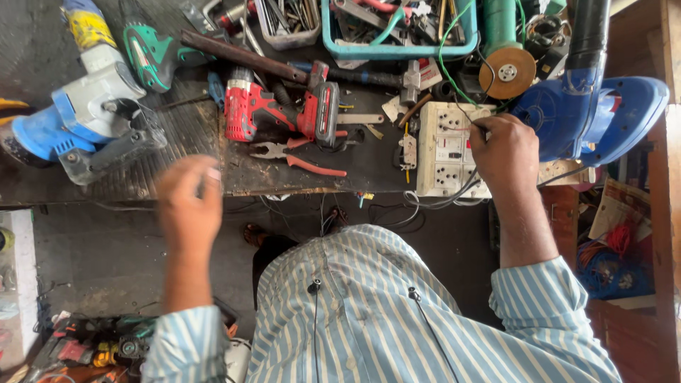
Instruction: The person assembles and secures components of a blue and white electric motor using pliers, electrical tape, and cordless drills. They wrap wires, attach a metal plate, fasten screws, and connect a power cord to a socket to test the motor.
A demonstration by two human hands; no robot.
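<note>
In the head view, the person's right hand [505, 152] sits at about two o'clock from the striped shirt [397, 319]. It rests on the right end of a white socket board [443, 145] lying on the dark tabletop [369, 167]. Its fingertips are pinched on a thin black wire [477, 128] at the board's upper right, and more dark cable loops off the board's lower edge.

The left hand [188, 206] hangs at about ten o'clock, over the near edge of the tabletop and well apart from the board. It is blurred with the fingers loosely curled. Nothing shows in it, but whether it is released or clenched cannot be told.

At twelve o'clock lie a red cordless drill [273, 110] and, just below it, red-handled pliers [301, 162]. A hammer [383, 76] lies beyond the drill. A blue and white power tool [85, 113] lies far out at ten o'clock. A blue blower [603, 106] sits just beside the board at two o'clock, with an orange grinding disc [507, 73] above it. A teal tray [397, 50] of hand tools stands at the far edge.

The step in hand looks like wiring work at the socket board, with the wire held at its face. Moving on from there seems to call for a steady pinch and a free second hand. The nearest tool to the left hand is the pliers.
</note>
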